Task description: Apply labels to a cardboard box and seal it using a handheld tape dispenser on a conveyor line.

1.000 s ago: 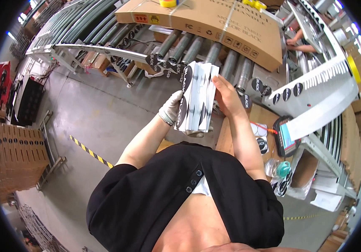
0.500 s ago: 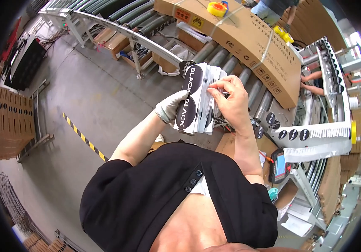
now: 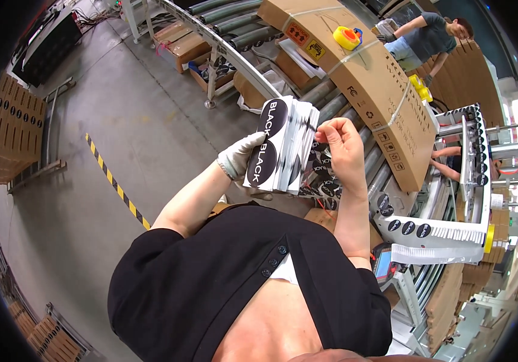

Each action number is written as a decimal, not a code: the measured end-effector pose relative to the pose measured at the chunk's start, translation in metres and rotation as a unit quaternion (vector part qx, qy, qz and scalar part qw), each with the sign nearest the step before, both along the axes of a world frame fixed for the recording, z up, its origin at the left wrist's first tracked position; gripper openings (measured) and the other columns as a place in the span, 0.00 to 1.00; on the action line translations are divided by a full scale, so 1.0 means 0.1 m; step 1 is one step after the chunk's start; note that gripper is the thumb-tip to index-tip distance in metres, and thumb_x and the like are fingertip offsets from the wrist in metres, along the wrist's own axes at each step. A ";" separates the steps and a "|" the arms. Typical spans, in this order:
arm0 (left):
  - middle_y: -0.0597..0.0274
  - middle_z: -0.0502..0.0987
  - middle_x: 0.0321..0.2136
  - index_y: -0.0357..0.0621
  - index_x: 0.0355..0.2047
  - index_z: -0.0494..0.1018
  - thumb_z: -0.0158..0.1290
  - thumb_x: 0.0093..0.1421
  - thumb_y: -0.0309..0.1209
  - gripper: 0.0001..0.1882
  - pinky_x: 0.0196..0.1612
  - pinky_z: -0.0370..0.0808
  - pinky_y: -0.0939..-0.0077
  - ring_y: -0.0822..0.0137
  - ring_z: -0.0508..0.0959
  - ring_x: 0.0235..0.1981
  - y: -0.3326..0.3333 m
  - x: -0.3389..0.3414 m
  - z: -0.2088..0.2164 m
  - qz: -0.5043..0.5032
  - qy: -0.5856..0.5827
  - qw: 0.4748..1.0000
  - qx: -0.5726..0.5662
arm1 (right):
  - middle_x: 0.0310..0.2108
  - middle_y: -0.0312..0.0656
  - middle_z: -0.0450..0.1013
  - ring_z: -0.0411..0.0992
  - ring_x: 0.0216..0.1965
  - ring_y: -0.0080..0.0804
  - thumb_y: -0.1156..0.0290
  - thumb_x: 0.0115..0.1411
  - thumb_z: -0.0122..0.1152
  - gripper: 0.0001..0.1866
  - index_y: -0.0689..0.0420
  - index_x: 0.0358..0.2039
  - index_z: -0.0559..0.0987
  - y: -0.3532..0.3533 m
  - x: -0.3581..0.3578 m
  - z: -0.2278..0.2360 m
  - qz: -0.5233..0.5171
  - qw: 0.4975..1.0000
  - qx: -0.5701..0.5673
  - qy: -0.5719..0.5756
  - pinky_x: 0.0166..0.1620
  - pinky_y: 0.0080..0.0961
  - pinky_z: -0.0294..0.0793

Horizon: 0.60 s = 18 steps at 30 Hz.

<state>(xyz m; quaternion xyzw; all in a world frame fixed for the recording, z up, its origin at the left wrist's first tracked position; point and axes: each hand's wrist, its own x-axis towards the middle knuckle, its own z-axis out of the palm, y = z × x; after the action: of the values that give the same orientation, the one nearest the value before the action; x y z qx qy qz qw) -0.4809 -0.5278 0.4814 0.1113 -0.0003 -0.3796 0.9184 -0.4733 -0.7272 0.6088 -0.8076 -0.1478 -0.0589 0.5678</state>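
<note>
A thick stack of white label sheets (image 3: 279, 145) with round black stickers is in front of my chest. My left hand (image 3: 238, 158), in a pale work glove, is closed around the stack's left side, thumb across the front sheet and fingers partly hidden underneath. By the stack's right edge is my bare right hand (image 3: 344, 154), its thumb and fingertips pinched together. Whether a sheet or sticker edge is between those fingertips is too small to make out. Behind and below the right hand show more black round stickers (image 3: 325, 181).
A large strapped cardboard carton (image 3: 361, 78) lies on the roller conveyor (image 3: 241, 33), with a yellow-orange tape roll (image 3: 348, 38) on top. Beyond it a co-worker (image 3: 426, 42) bends over. A white machine frame (image 3: 440, 232) bearing stickers stands right. Stacked flat cartons (image 3: 14, 127) are left.
My right hand has drawn slightly right and down from the stack's face to its edge, its fingers curling tighter. The view has shifted, bringing more of the co-worker into sight.
</note>
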 end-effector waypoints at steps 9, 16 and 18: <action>0.49 0.75 0.44 0.37 0.51 0.67 0.57 0.54 0.38 0.26 0.50 0.73 0.59 0.57 0.78 0.42 0.15 0.08 -0.05 0.020 0.058 0.997 -0.048 | 0.31 0.42 0.76 0.74 0.29 0.24 0.72 0.60 0.55 0.08 0.62 0.38 0.75 -0.02 0.09 -0.08 0.028 0.947 0.231 0.221 0.35 0.19 0.76; 0.52 0.77 0.39 0.38 0.47 0.69 0.56 0.54 0.37 0.23 0.44 0.77 0.64 0.61 0.79 0.37 0.21 0.13 -0.03 0.036 0.052 0.998 0.014 | 0.27 0.33 0.74 0.69 0.27 0.15 0.78 0.52 0.63 0.05 0.62 0.31 0.80 0.38 0.05 -0.04 0.000 0.995 -0.031 0.098 0.32 0.11 0.67; 0.53 0.78 0.36 0.39 0.46 0.70 0.57 0.54 0.37 0.21 0.41 0.78 0.66 0.62 0.80 0.33 0.26 0.14 -0.04 0.039 0.039 0.997 0.046 | 0.26 0.33 0.73 0.69 0.28 0.16 0.78 0.50 0.64 0.05 0.62 0.29 0.81 0.42 0.09 -0.02 0.030 0.990 -0.126 0.048 0.32 0.13 0.67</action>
<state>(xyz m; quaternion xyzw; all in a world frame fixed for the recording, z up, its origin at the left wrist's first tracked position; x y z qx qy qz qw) -0.4667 -0.5022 0.4775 0.1383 0.0568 -0.3476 0.9256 -0.4644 -0.6852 0.6064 -0.8698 -0.1508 0.0161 0.4694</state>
